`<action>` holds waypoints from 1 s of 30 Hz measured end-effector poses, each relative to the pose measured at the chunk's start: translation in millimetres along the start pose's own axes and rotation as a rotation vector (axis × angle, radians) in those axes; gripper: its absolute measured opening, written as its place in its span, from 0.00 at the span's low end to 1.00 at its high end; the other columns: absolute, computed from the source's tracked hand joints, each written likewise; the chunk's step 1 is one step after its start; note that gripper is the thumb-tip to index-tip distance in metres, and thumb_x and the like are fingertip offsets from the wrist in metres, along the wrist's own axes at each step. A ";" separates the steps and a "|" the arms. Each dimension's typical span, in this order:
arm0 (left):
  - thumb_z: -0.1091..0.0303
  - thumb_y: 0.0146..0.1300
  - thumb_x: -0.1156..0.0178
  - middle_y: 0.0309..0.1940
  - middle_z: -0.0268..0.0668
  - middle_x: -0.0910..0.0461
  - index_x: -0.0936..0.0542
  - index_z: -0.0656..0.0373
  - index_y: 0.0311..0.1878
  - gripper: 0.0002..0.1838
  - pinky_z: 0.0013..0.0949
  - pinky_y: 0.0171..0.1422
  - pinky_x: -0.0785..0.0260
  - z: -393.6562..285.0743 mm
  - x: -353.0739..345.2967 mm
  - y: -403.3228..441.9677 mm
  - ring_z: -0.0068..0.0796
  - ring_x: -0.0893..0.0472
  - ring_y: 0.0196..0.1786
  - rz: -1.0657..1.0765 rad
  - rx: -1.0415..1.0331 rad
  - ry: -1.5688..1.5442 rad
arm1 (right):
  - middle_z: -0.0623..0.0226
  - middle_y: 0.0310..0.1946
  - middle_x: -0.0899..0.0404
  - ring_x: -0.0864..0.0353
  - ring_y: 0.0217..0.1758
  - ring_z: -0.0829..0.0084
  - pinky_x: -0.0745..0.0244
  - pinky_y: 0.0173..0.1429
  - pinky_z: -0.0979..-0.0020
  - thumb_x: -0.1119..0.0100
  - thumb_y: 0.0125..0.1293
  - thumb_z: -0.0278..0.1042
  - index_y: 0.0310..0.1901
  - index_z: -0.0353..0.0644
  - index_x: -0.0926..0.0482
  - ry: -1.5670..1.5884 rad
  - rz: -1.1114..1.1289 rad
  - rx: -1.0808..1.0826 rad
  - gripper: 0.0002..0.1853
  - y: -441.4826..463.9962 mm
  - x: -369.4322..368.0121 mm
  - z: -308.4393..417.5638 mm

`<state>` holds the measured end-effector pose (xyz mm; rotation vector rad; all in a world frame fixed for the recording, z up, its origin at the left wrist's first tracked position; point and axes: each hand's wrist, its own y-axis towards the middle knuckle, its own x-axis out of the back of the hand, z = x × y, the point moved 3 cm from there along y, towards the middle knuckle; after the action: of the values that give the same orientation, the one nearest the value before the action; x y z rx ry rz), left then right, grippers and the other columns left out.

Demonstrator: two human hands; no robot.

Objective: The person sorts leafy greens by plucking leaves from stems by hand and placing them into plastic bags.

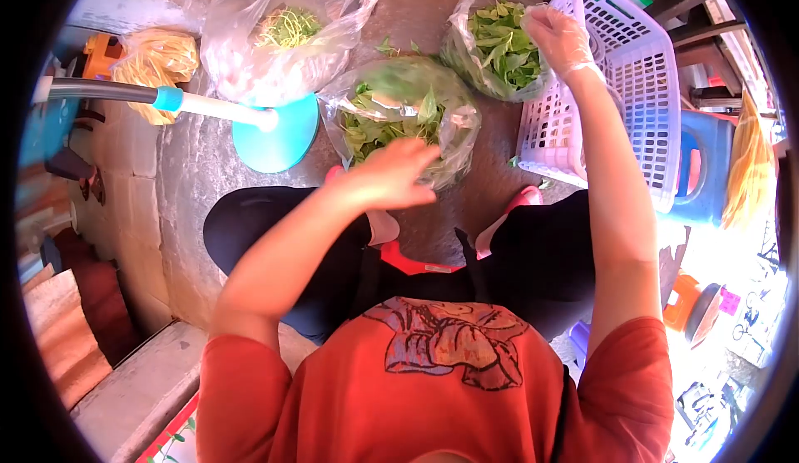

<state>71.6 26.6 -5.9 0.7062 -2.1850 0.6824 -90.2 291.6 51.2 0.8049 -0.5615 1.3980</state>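
Near the middle, my left hand (398, 172) is over the near edge of a clear plastic bag (462, 130) of green leaves, its fingers apart and slightly blurred, with nothing visible in them. My right hand (559, 40), in a clear plastic glove, is at the right rim of another clear bag (466, 64) filled with green leaves (503, 43). Its fingers are bent together, and what they hold, if anything, is hidden. A third clear bag (237, 55) with thin green stems (289, 27) lies at the upper left.
A white plastic basket (657, 89) stands beside my right forearm, with a blue container (707, 159) behind it. A blue disc on a pole (279, 143) rests left of the middle bag. Yellow bundled strips (158, 68) lie farther left.
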 end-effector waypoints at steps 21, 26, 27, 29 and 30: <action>0.74 0.58 0.42 0.39 0.33 0.22 0.18 0.54 0.35 0.05 0.29 0.46 0.28 -220.8 129.2 -144.9 0.28 0.23 0.44 -0.776 -1.302 -1.314 | 0.66 0.48 0.21 0.23 0.53 0.64 0.28 0.54 0.61 0.52 0.60 0.28 0.43 0.46 0.19 -0.718 0.686 0.307 0.13 -125.3 -182.3 19.6; 0.73 0.58 0.43 0.40 0.34 0.22 0.19 0.57 0.35 0.04 0.29 0.47 0.27 -223.4 123.2 -147.2 0.30 0.22 0.44 -0.662 -1.321 -1.483 | 0.57 0.46 0.22 0.24 0.51 0.56 0.31 0.55 0.58 0.56 0.64 0.42 0.43 0.41 0.21 -0.250 0.638 -0.222 0.17 -110.3 -138.0 26.3; 0.73 0.59 0.44 0.40 0.34 0.22 0.19 0.58 0.35 0.05 0.29 0.48 0.27 -226.0 121.7 -146.8 0.30 0.22 0.44 -0.667 -1.335 -1.495 | 0.56 0.46 0.22 0.25 0.51 0.55 0.32 0.55 0.58 0.57 0.64 0.43 0.43 0.41 0.21 -0.198 0.627 -0.185 0.18 -110.6 -136.3 25.8; 0.72 0.60 0.45 0.41 0.35 0.22 0.19 0.60 0.35 0.06 0.29 0.49 0.27 -224.1 123.8 -142.2 0.30 0.22 0.45 -0.576 -1.511 -1.382 | 0.55 0.46 0.23 0.27 0.51 0.51 0.33 0.54 0.58 0.60 0.66 0.47 0.43 0.43 0.22 -0.121 0.591 -0.011 0.20 -103.4 -164.3 -5.5; 0.71 0.61 0.45 0.41 0.35 0.22 0.19 0.61 0.35 0.06 0.29 0.50 0.28 -224.0 124.1 -142.8 0.29 0.23 0.46 -0.508 -1.553 -1.331 | 0.55 0.45 0.23 0.26 0.49 0.52 0.32 0.53 0.59 0.59 0.66 0.48 0.42 0.42 0.22 -0.057 0.548 -0.008 0.20 -102.1 -163.0 -5.1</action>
<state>199.4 37.3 257.7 0.7360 -2.3844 -2.0839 -8.9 193.5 -93.0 0.7135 -0.8754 1.8726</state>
